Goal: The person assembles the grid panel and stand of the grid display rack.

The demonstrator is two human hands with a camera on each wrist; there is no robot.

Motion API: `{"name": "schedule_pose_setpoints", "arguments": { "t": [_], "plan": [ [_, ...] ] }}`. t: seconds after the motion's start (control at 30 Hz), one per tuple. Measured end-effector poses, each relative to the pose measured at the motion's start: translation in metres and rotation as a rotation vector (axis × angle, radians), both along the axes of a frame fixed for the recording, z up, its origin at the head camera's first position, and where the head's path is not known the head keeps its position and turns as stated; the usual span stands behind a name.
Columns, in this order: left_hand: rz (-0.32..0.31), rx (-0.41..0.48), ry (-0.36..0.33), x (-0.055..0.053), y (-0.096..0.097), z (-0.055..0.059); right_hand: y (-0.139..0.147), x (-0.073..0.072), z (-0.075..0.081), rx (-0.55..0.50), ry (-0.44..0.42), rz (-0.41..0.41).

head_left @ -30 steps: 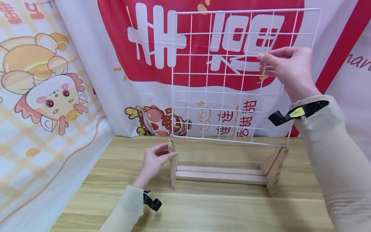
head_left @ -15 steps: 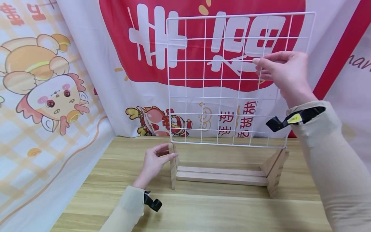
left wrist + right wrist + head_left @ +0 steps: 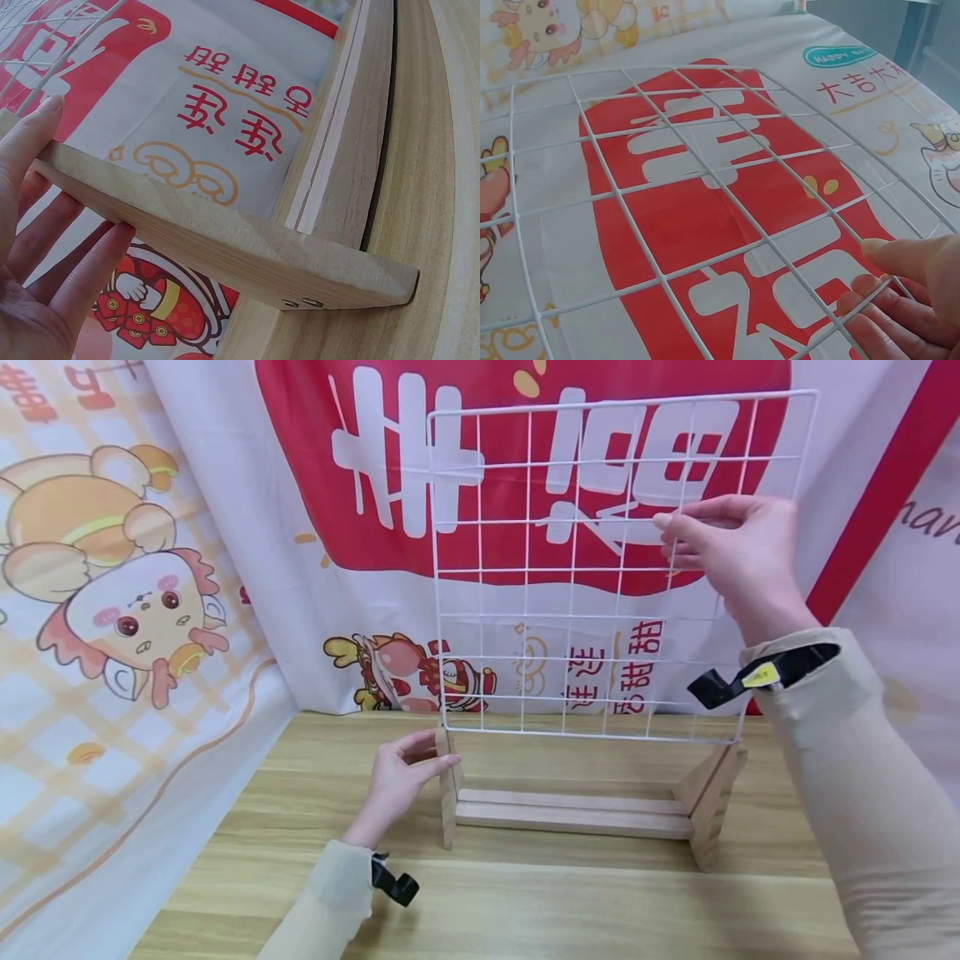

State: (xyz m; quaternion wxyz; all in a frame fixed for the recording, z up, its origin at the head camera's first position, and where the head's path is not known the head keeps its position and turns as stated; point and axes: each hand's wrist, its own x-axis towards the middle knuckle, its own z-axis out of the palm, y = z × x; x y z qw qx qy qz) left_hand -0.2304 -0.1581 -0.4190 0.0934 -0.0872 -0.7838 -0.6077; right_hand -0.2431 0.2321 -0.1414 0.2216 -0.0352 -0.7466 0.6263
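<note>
A white wire grid panel (image 3: 573,570) stands upright over a pale wooden stand (image 3: 570,823). My right hand (image 3: 738,547) pinches a wire of the grid between thumb and fingers, right of its middle. The grid's lower corners meet the tops of the stand's left side board (image 3: 447,806) and right side board (image 3: 716,806), both of which have a slot. With thumb and fingers, my left hand (image 3: 401,777) holds the upper end of the left board. In the left wrist view, two metal fasteners (image 3: 301,304) show low on that board (image 3: 225,229).
The stand rests on a wood-grain table (image 3: 525,902). Close behind hangs a white cloth with a red printed shape (image 3: 517,547), and a checked cloth with a cartoon animal (image 3: 112,602) hangs at the left. Each wrist wears a black strap.
Over the second, my right hand shifted the grid slightly left and down, bringing its lower left corner onto the left board's top. My left hand has stayed in place.
</note>
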Motion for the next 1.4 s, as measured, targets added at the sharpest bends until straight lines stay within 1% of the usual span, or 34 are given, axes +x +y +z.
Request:
{"name": "schedule_pose_setpoints", "arguments": {
  "t": [0.53, 0.87, 1.03, 1.23, 1.4],
  "plan": [
    [0.001, -0.006, -0.012, 0.002, -0.001, 0.002, -0.004, 0.011, -0.004, 0.008, 0.045, 0.006],
    [0.0, -0.002, 0.011, 0.002, -0.001, 0.002, -0.009, 0.02, -0.008, -0.016, 0.096, 0.0],
    [-0.011, 0.009, 0.002, 0.002, 0.0, 0.002, -0.01, 0.026, -0.011, -0.01, 0.12, -0.016],
    [-0.004, 0.003, -0.01, 0.002, 0.0, 0.002, -0.011, 0.033, -0.015, 0.0, 0.138, -0.024],
    [0.0, 0.0, -0.015, 0.003, 0.001, 0.003, -0.011, 0.037, -0.019, -0.022, 0.149, -0.021]
  ]
}}
